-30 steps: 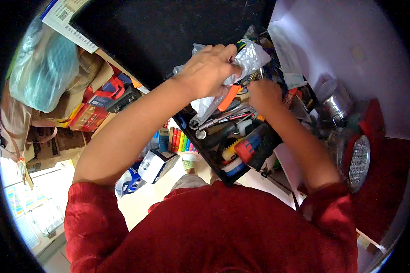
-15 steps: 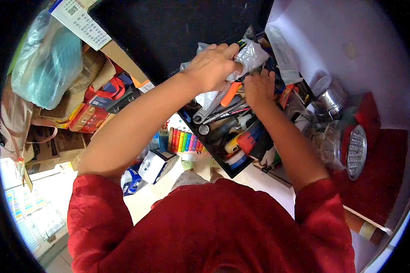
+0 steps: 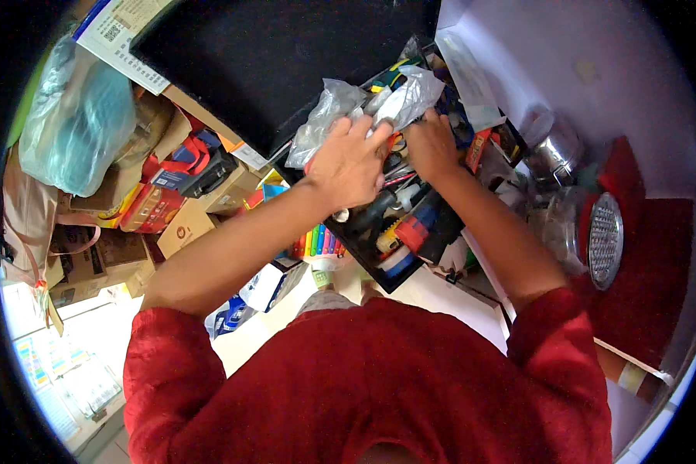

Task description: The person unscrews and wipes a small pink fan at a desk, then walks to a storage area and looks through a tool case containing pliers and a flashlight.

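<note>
My left hand (image 3: 348,161) lies over the tools in a black toolbox (image 3: 387,280), fingers spread and bent. Its fingertips touch the near side of a crumpled clear plastic bag (image 3: 325,116). Close beside it, my right hand (image 3: 433,147) reaches down among the tools, its fingertips hidden. Beyond that hand is a whitish piece of plastic bag (image 3: 414,94), with a yellow-and-green item (image 3: 390,77) behind it. Nearer me in the box are a red-and-blue tool (image 3: 416,230), a yellow-handled item (image 3: 388,237) and a blue-and-white roll (image 3: 398,263).
The toolbox's black lid (image 3: 286,62) stands raised at the far side. Cardboard boxes (image 3: 185,228) and a bag of teal items (image 3: 93,124) crowd the left. Rightward are a metal pot (image 3: 557,155), a perforated metal disc (image 3: 605,238) and a white wall (image 3: 588,46). Coloured pens (image 3: 321,241) stand nearest.
My left hand has moved left and toward me, off the whitish plastic. The bag now spreads further left, and the hand covers the wrench and orange handle seen before. My right hand stays among the tools.
</note>
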A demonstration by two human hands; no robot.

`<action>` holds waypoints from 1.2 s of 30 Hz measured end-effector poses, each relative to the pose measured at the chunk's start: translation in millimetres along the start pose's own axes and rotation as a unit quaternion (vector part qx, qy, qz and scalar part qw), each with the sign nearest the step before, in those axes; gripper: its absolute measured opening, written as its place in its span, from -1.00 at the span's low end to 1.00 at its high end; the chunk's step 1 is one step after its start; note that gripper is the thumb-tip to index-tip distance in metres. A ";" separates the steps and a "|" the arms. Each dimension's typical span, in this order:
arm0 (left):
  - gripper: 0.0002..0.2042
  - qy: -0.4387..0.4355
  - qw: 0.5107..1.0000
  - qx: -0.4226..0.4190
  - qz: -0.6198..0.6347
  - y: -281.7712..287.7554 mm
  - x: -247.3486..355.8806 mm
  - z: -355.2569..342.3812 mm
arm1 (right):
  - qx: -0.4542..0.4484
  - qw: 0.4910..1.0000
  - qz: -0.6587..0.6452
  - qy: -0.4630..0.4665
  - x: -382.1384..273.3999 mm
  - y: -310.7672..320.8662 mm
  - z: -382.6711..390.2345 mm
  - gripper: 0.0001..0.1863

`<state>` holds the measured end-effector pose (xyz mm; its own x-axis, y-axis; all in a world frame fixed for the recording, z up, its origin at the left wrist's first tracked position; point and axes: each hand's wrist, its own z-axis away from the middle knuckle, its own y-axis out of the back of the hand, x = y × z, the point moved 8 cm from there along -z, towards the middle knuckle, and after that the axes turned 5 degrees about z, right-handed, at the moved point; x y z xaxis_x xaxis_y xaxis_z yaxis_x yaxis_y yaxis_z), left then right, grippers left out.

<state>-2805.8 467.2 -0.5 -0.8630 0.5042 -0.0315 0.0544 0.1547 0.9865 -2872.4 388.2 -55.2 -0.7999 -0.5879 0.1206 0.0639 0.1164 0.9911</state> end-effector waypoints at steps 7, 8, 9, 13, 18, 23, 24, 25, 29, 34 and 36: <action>-0.59 0.057 0.998 0.015 0.007 -7.8 7.8 -8.0 | 0.024 0.998 -0.047 -0.025 6.3 5.2 -0.3 -0.84; -0.60 0.093 0.994 0.044 0.041 -3.6 1.8 -8.6 | 0.024 0.998 -0.050 -0.024 4.2 7.3 -0.5 -0.84; -0.62 0.091 0.995 0.038 0.028 -6.2 4.4 -10.3 | 0.013 0.999 -0.047 -0.025 2.8 8.5 -0.8 -0.85; -0.60 0.072 0.997 0.015 -0.024 -13.3 10.0 -21.2 | 0.004 0.997 -0.077 -0.031 3.4 7.6 -1.6 -0.83; -0.68 0.062 0.995 0.003 -0.074 -18.7 18.9 -39.0 | 0.028 0.996 -0.072 -0.034 13.5 -2.6 -3.2 -0.84; -0.82 0.027 0.990 -0.011 -0.139 -28.4 12.6 -50.0 | -0.012 0.998 -0.035 -0.050 10.2 -6.2 -4.2 -0.83; -0.81 0.026 0.987 0.000 -0.161 -25.6 14.8 -50.9 | -0.004 0.998 -0.021 -0.053 10.4 -4.0 -2.9 -0.82; -0.81 0.031 0.987 0.002 -0.161 -26.9 15.3 -52.3 | 0.004 0.998 -0.007 -0.056 10.9 -2.6 -1.7 -0.82; -0.81 0.086 0.984 0.046 -0.152 -27.9 13.3 -55.3 | 0.008 0.996 -0.034 -0.084 18.3 -4.8 -10.7 -0.80; -0.84 0.094 0.980 0.077 -0.155 -32.2 13.0 -50.0 | -0.004 0.996 -0.011 -0.085 18.0 -7.7 -9.6 -0.79; -0.84 0.079 0.979 0.071 -0.175 -27.5 16.4 -51.9 | 0.005 0.996 -0.035 -0.082 18.8 -6.5 -8.8 -0.79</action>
<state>-2847.6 427.1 -19.8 -0.9074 0.2638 -0.3271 -0.1985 0.4170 0.8870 -2882.6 369.4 -58.8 -0.8885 -0.4570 0.0408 0.0005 0.0880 0.9961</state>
